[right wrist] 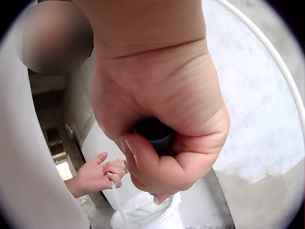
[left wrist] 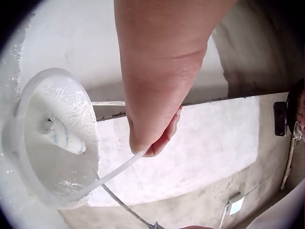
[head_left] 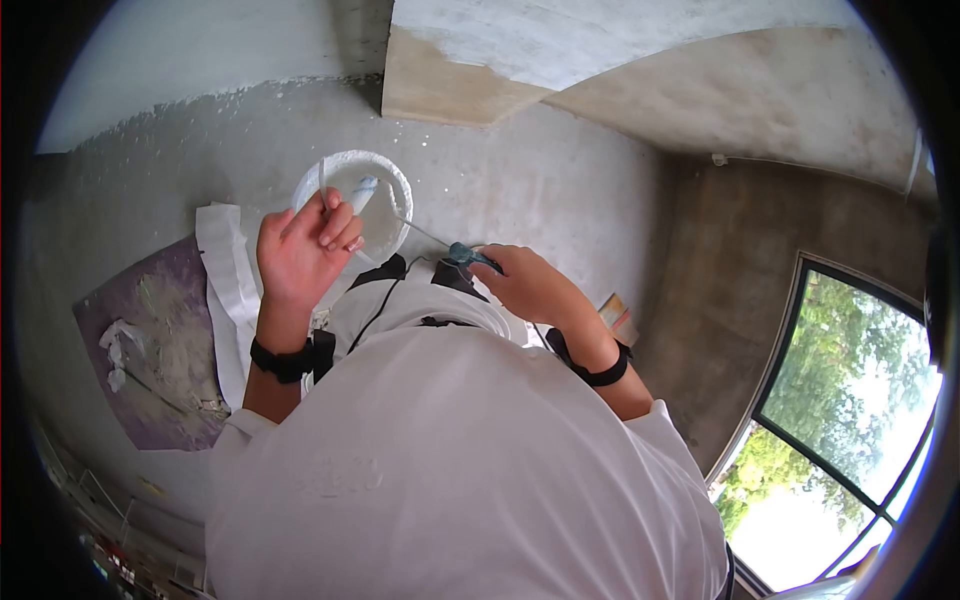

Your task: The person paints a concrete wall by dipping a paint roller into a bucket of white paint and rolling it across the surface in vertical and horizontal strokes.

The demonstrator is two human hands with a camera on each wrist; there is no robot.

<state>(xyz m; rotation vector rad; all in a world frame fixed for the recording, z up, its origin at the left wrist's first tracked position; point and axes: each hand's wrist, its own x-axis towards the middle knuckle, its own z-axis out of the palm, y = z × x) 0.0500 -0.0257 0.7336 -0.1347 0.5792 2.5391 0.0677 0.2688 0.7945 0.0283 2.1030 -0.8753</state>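
A white bucket [head_left: 402, 185] with paint-smeared walls stands on the floor in front of the person. My left hand [head_left: 305, 255] holds its pale plastic bail handle [left wrist: 114, 171] with curled fingers, and the handle is raised above the rim. Inside the bucket, a paint roller's white sleeve with faint blue stripes [left wrist: 67, 137] leans against the wall. My right hand [head_left: 537, 288] grips the roller's blue-green and black handle [head_left: 468, 256], to the right of the bucket. A thin metal rod [head_left: 426, 232] runs from that handle into the bucket.
A purple sheet [head_left: 165, 340] with dried residue and a crumpled white scrap lies on the floor at left, beside a white strip [head_left: 226, 270]. A partly painted wall block [head_left: 450, 85] stands ahead. At right is a window [head_left: 830, 410]. Paint specks dot the floor.
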